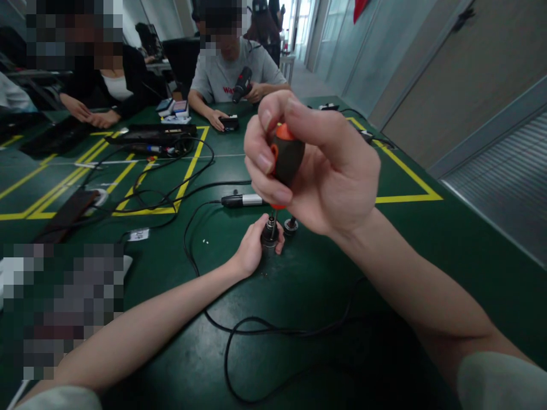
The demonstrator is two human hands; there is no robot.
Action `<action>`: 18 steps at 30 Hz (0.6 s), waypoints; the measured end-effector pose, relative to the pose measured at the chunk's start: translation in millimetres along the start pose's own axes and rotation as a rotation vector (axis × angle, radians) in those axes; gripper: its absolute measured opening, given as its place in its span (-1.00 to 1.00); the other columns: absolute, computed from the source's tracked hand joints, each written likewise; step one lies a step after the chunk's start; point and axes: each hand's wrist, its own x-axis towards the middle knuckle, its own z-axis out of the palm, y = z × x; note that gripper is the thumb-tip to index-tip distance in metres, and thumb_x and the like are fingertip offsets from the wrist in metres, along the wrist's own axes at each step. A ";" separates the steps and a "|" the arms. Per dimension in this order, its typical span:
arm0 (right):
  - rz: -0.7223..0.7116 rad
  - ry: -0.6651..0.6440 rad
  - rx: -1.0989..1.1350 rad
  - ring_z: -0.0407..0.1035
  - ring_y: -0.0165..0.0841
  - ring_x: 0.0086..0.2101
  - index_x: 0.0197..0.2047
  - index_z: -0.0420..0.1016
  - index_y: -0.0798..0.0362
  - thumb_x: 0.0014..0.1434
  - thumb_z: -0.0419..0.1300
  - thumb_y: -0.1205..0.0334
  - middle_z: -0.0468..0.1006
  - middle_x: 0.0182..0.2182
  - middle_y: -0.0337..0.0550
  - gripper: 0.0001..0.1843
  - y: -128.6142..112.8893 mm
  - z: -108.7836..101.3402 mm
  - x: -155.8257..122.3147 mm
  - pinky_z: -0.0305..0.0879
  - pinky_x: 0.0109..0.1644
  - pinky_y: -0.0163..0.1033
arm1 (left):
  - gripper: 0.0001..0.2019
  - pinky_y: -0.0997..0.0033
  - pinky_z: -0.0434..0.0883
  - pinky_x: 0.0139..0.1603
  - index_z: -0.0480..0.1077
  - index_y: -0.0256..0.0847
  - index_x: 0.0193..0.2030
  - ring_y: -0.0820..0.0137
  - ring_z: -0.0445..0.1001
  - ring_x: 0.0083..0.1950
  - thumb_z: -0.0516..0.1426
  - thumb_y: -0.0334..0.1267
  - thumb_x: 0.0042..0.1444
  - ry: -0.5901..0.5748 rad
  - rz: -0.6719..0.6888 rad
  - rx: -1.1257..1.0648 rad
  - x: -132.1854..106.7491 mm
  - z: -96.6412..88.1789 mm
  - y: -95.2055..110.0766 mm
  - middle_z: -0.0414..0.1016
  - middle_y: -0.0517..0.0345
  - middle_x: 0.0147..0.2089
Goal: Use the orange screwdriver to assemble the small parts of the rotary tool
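Observation:
My right hand (329, 159) is raised close to the camera, with its fingers wrapped round the dark grey and orange handle of a screwdriver (290, 156). The thin shaft points straight down to a small black round part with a metal top (270, 230). Around that part my left hand (252, 245) is closed, holding it against the green table. Whether the screwdriver's tip sits in a screw is too small to tell. Just right of my left hand stands a second small black round part (291, 226). Behind lies a black and silver cylindrical tool (242, 200) with a cable, partly hidden by my right hand.
Black cables (256, 327) loop over the green table (171, 341). Yellow tape (410, 199) marks areas on it. A long black case (154, 136) lies at the back left. Across the table a person (239, 68) holds a power drill (243, 84); another person (111, 91) sits left.

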 end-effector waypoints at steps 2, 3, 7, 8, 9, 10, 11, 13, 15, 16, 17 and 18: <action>-0.006 0.003 -0.014 0.19 -0.51 -0.64 -0.38 0.30 0.02 0.52 -0.12 0.31 0.37 -0.54 -0.34 -0.61 2.1 -1.8 1.2 0.09 -0.59 -0.45 | -0.45 0.34 0.32 -0.32 0.34 -0.19 -0.44 0.40 0.34 -0.51 -0.04 0.25 0.29 0.001 -0.001 0.004 0.1 0.4 1.4 0.35 0.19 -0.60; 0.003 -0.006 -0.029 0.24 -0.49 -0.62 -0.37 0.33 0.02 0.55 -0.13 0.26 0.40 -0.53 -0.33 -0.57 2.9 -3.4 2.2 0.16 -0.56 -0.44 | -0.45 0.34 0.31 -0.34 0.33 -0.19 -0.45 0.41 0.33 -0.52 -0.04 0.26 0.29 0.004 -0.001 0.006 0.0 0.6 2.2 0.34 0.20 -0.61; 0.060 -0.028 -0.060 0.23 -0.46 -0.59 -0.37 0.42 0.03 0.58 -0.14 0.09 0.38 -0.53 -0.30 -0.47 4.0 -8.7 5.9 0.18 -0.56 -0.42 | -0.44 0.36 0.28 -0.37 0.33 -0.19 -0.46 0.43 0.31 -0.54 -0.04 0.27 0.29 0.016 0.003 0.011 -0.4 0.6 3.6 0.32 0.21 -0.62; 0.067 -0.038 -0.055 0.19 -0.47 -0.60 -0.39 0.41 0.03 0.58 -0.16 0.09 0.35 -0.54 -0.31 -0.45 3.8 -8.8 5.9 0.13 -0.59 -0.42 | -0.44 0.36 0.29 -0.37 0.32 -0.19 -0.47 0.43 0.31 -0.54 -0.04 0.26 0.29 0.015 0.004 0.012 -0.5 0.2 3.1 0.33 0.21 -0.62; 0.064 -0.056 -0.037 0.15 -0.48 -0.61 -0.41 0.41 0.04 0.59 -0.20 0.11 0.33 -0.55 -0.31 -0.42 3.7 -8.2 5.3 0.09 -0.60 -0.42 | -0.44 0.35 0.29 -0.36 0.32 -0.19 -0.47 0.42 0.32 -0.54 -0.04 0.26 0.30 0.016 0.006 0.014 -0.4 -0.4 2.2 0.33 0.21 -0.61; 0.075 -0.055 -0.035 0.14 -0.48 -0.61 -0.41 0.40 0.05 0.59 -0.22 0.11 0.32 -0.53 -0.31 -0.41 3.8 -7.3 4.5 0.09 -0.59 -0.41 | -0.44 0.35 0.30 -0.35 0.32 -0.18 -0.47 0.42 0.32 -0.53 -0.04 0.26 0.30 0.016 0.007 0.014 -0.4 -1.0 1.1 0.34 0.20 -0.61; 0.056 -0.049 -0.023 0.11 -0.49 -0.61 -0.39 0.40 0.05 0.59 -0.18 0.08 0.31 -0.53 -0.33 -0.44 4.2 -6.3 3.4 0.08 -0.60 -0.41 | -0.44 0.35 0.30 -0.34 0.31 -0.18 -0.47 0.42 0.33 -0.52 -0.04 0.25 0.31 0.018 0.009 0.014 -0.3 -1.7 -0.1 0.35 0.20 -0.60; 0.019 -0.058 0.011 0.09 -0.51 -0.63 -0.32 0.38 0.05 0.56 -0.09 0.09 0.32 -0.54 -0.36 -0.57 5.8 -4.8 1.4 0.03 -0.59 -0.42 | -0.45 0.34 0.31 -0.33 0.31 -0.17 -0.45 0.41 0.34 -0.52 -0.06 0.25 0.32 0.022 0.008 0.014 -0.1 -2.7 -2.0 0.37 0.19 -0.59; -0.014 -0.052 0.044 0.13 -0.51 -0.63 -0.31 0.32 0.04 0.55 -0.05 0.14 0.38 -0.56 -0.36 -0.64 8.2 -5.4 1.0 0.04 -0.57 -0.45 | -0.44 0.33 0.32 -0.34 0.31 -0.17 -0.46 0.40 0.34 -0.52 -0.06 0.25 0.32 0.024 0.006 0.014 -0.3 -3.0 -2.1 0.37 0.19 -0.59; -0.034 -0.061 0.054 0.16 -0.51 -0.62 -0.34 0.30 0.03 0.55 -0.05 0.14 0.38 -0.59 -0.36 -0.62 9.4 -6.5 1.5 0.07 -0.56 -0.45 | -0.44 0.34 0.31 -0.35 0.31 -0.17 -0.47 0.40 0.34 -0.52 -0.06 0.26 0.32 0.023 0.005 0.015 -0.4 -2.9 -1.4 0.37 0.19 -0.60; -0.020 -0.096 0.039 0.22 -0.48 -0.61 -0.33 0.33 0.04 0.57 -0.08 0.11 0.41 -0.59 -0.32 -0.58 10.3 -7.8 2.4 0.13 -0.55 -0.44 | -0.43 0.34 0.31 -0.36 0.30 -0.17 -0.48 0.40 0.34 -0.53 -0.05 0.26 0.32 0.024 0.006 0.015 -0.6 -2.6 -0.4 0.35 0.20 -0.61; -0.006 -0.153 0.015 0.26 -0.46 -0.59 -0.34 0.36 0.05 0.58 -0.12 0.05 0.43 -0.59 -0.28 -0.52 10.9 -9.1 3.4 0.19 -0.54 -0.43 | -0.43 0.35 0.30 -0.37 0.31 -0.17 -0.49 0.41 0.33 -0.53 -0.04 0.27 0.31 0.025 0.007 0.016 -0.8 -2.2 0.8 0.34 0.20 -0.62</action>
